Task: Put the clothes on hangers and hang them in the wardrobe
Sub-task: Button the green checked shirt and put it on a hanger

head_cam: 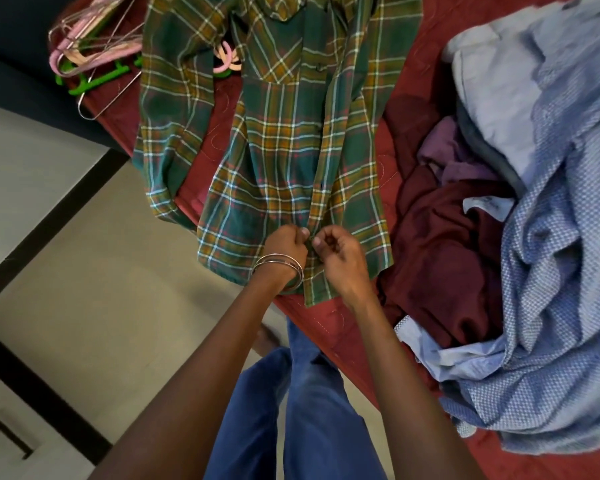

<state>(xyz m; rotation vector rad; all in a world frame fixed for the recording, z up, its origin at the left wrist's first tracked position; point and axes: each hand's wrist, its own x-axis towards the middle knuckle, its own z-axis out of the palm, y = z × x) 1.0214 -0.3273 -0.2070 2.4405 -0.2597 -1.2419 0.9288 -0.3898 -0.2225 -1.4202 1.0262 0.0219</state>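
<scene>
Both hands, left (pixel 286 245) and right (pixel 338 254), fingers pinched on shirt (pixel 291 150) placket; collar cropped, hangers (pixel 90 53) partly hidden.

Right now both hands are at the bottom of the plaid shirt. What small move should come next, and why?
Probably finish closing the front at that spot. The left hand and right hand pinch the two front edges of the plaid shirt together near its hem, and the shirt lies flat on the bed. The hangers lie untouched at the far corner, so hanging likely follows.
</scene>
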